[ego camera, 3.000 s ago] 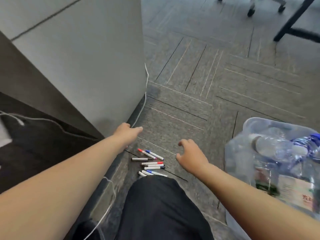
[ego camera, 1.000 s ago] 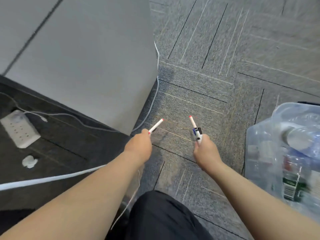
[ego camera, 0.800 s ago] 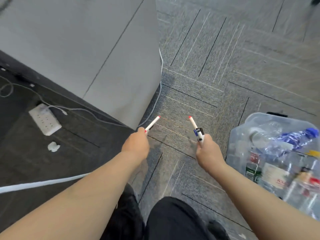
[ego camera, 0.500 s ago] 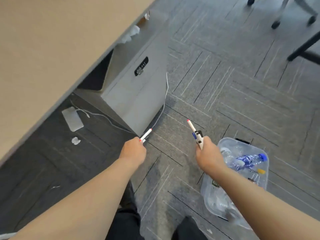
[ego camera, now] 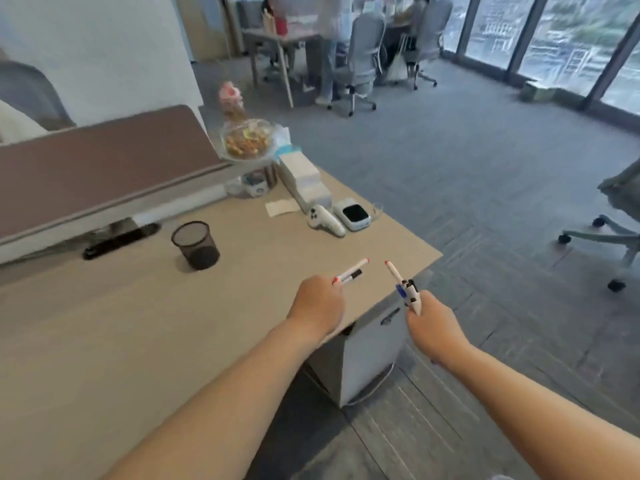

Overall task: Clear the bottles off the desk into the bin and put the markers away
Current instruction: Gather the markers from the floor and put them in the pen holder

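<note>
The left grip (ego camera: 320, 303) is clenched round the left markers (ego camera: 349, 273), at least two white barrels that stick out forward and to the right, one ending in red and one in black. It hangs over the near right part of the surface (ego camera: 104, 323), close to its right edge. The right grip (ego camera: 433, 327) is clenched round the right markers (ego camera: 403, 285), a small bunch pointing up and slightly left, with a red end on the longest and blue and black caps lower down. This grip is past the edge of the surface, above the grey drawer cabinet (ego camera: 367, 351) that stands under the corner.

A black mesh cup (ego camera: 195, 245) stands upright on the surface, to the left of the left grip and farther from the person, well apart from it, with a stretch of bare surface between them. Left of the cup lies a long black object (ego camera: 121, 239), under the foot of the brown partition (ego camera: 97, 161). Along the far right edge sit a white controller (ego camera: 325, 220), just beside a white device with a dark screen (ego camera: 353, 214), a slip of paper (ego camera: 280, 206), a row of white boxes (ego camera: 304, 178) and, raised behind them, a clear bowl of snacks (ego camera: 247, 140). An office chair (ego camera: 609, 237) stands on the carpet to the right, well apart from both grips.
</note>
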